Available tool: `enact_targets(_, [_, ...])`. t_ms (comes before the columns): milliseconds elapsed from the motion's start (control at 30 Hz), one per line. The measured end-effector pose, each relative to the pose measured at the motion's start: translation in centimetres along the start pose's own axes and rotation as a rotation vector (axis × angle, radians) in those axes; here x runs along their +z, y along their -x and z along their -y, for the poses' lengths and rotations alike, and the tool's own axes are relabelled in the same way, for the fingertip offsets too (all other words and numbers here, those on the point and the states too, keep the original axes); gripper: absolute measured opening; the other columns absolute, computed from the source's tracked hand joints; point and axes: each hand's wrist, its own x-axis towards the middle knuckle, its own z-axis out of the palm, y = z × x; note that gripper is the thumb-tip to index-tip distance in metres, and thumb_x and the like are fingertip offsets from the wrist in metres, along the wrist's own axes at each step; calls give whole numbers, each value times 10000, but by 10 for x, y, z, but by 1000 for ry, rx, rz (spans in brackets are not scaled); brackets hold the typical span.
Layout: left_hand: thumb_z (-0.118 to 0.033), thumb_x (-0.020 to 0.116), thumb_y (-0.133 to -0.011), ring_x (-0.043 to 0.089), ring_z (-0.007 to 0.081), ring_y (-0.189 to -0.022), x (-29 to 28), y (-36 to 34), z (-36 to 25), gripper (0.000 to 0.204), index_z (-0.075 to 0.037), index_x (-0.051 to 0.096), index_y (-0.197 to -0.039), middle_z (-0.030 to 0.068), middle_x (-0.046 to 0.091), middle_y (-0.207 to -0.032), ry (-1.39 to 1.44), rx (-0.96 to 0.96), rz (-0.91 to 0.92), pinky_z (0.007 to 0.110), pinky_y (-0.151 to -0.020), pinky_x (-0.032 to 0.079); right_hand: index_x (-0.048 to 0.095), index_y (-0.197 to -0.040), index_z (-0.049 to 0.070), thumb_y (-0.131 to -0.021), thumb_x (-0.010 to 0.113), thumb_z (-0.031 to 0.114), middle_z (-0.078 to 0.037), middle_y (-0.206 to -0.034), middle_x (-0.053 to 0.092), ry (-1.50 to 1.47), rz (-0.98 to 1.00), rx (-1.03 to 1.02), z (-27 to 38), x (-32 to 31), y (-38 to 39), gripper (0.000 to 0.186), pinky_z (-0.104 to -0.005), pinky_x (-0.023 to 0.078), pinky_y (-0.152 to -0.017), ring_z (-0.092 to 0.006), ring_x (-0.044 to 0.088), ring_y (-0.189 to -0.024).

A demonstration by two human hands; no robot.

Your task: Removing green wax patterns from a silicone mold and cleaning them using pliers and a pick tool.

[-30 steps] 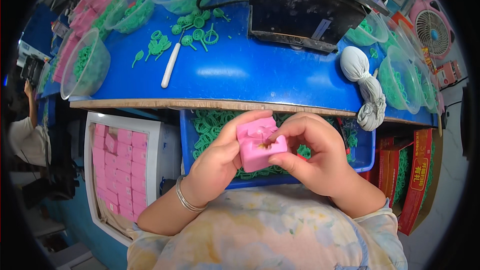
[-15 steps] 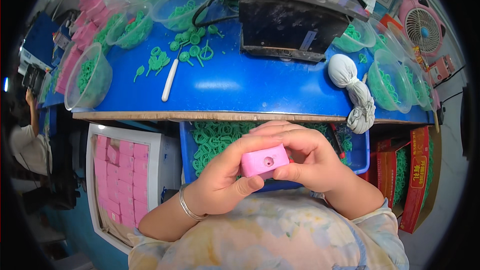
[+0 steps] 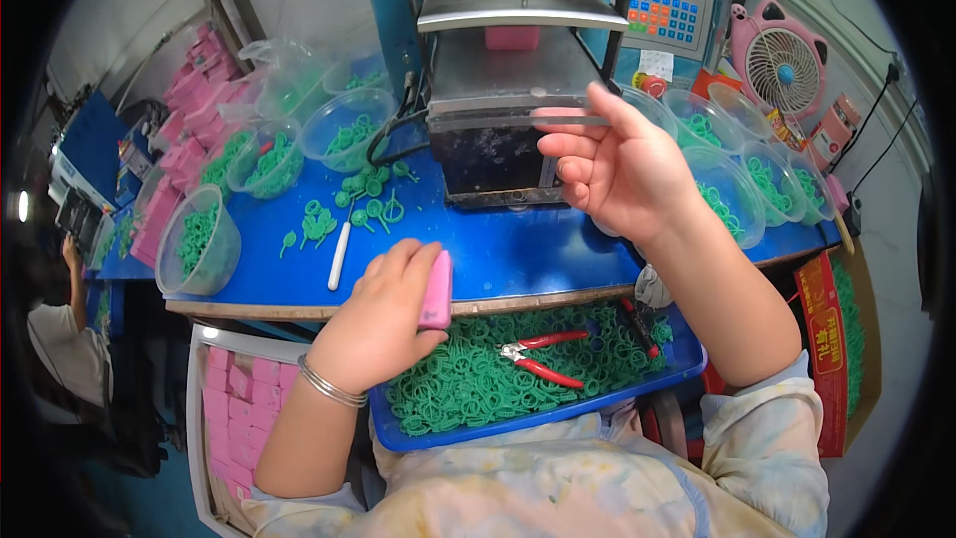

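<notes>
A small pink plastic block (image 3: 436,291) is gripped in my left hand (image 3: 376,317), just above the near edge of the blue table. My right hand (image 3: 637,174) is raised in front of the machine's press (image 3: 498,164), fingers apart and nothing visible in them; whether it touches the metal plate's edge is unclear. Inside the press sits another pink block (image 3: 512,37). Below my hands, a blue tray (image 3: 438,438) holds many green plastic rings (image 3: 448,379). Nippers with red handles (image 3: 553,374) lie spread on those rings.
Clear tubs of green pieces stand at left (image 3: 202,249) and right (image 3: 717,189). A white-handled tool (image 3: 340,257) lies near loose green pieces (image 3: 319,224). A white box (image 3: 204,468) of pink blocks is lower left. A pink fan (image 3: 782,60) stands at the back right.
My hands have parted: the left keeps the pink block and moved left, while the right rose toward the press. The view has tilted up, showing the press interior. The red-handled nippers are now uncovered.
</notes>
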Motion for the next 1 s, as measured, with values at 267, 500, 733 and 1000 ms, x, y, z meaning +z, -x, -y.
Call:
enact_targets(267, [-77, 817, -592, 443, 220, -1115, 3, 23, 16, 847, -26, 318, -1275, 117, 413, -1209, 753, -171, -768, 354, -931, 397, 199, -1416, 19, -923, 410, 256, -262, -1138, 565, -255, 165, 133, -42, 16, 72, 586, -337, 542, -654, -296, 660, -789])
enact_targets(500, [-287, 865, -539, 344, 311, -1262, -26, -15, -32, 919, -42, 357, -1265, 199, 326, -1358, 314, 230, -556, 410, -1031, 287, 97, -1447, 76, -893, 453, 79, -303, -1175, 523, -84, 354, 489, -43, 3, 86, 659, -330, 548, -556, -315, 668, -676])
enact_targets(733, [-135, 839, -522, 486, 261, -1090, 2, -25, -17, 811, -33, 402, -1198, 138, 473, -1152, 436, -31, -212, 343, -929, 401, 163, -1429, 19, -852, 488, 93, -283, -1109, 569, 44, 122, 494, -41, -19, 100, 666, -308, 541, -533, -294, 667, -653])
enact_targets(1000, [-388, 874, -515, 481, 262, -1009, 11, -22, -19, 775, -70, 494, -1111, 150, 451, -1161, 322, 335, -735, 360, -827, 420, 127, -1450, 74, -910, 448, 60, -242, -1266, 482, 2, 296, 430, -72, -36, 102, 629, -291, 527, -686, -244, 656, -808])
